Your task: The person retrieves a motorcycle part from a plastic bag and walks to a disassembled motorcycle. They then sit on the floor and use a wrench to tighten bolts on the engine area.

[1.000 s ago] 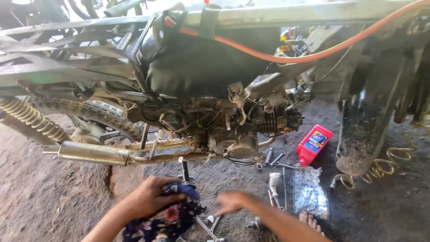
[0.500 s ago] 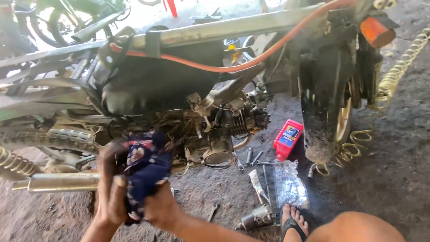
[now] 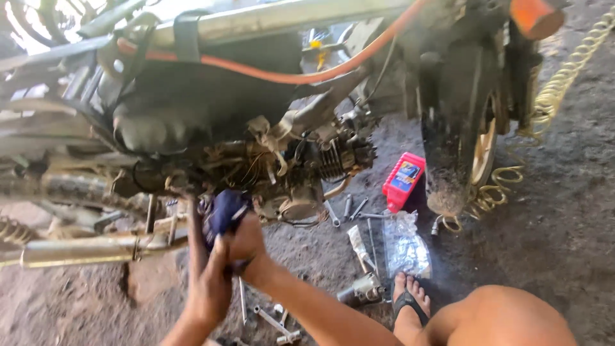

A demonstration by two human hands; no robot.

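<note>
Motorcycle (image 3: 211, 122) is sitting stripped down, side covers off, engine (image 3: 301, 173) exposed with loose wiring hanging around it, so I'm judging this as mid-job: teardown looks done, reassembly not started.

Front wheel (image 3: 477, 150) is standing to the right, muddy, with an orange hose (image 3: 288, 75) draped along the frame and a yellow coiled air line (image 3: 564, 83) trailing over the dirt floor (image 3: 551, 218).

Exhaust pipe (image 3: 77, 251) is running low on the left, just beside the hands.

Both hands are working close together just below the engine. Left hand (image 3: 208, 288) is wrapped closed around a dark upright tool handle (image 3: 195, 230). Right hand (image 3: 245, 243) is clenching a dark blue rag (image 3: 224, 211) against the same spot. Can't tell what the rag is covering.

Red oil bottle (image 3: 403, 181) is lying on the floor near the wheel, apparently unused so far, with a clear plastic bag (image 3: 407, 247) and loose spanners (image 3: 349, 210) nearby.

A small metal cylindrical part (image 3: 362, 289) is lying off the bike by the sandalled foot (image 3: 409, 298). Sockets and bits (image 3: 275, 320) are scattered under the forearms.

In the way: dangling wires, exhaust pipe crowding the left hand, parts underfoot.
</note>
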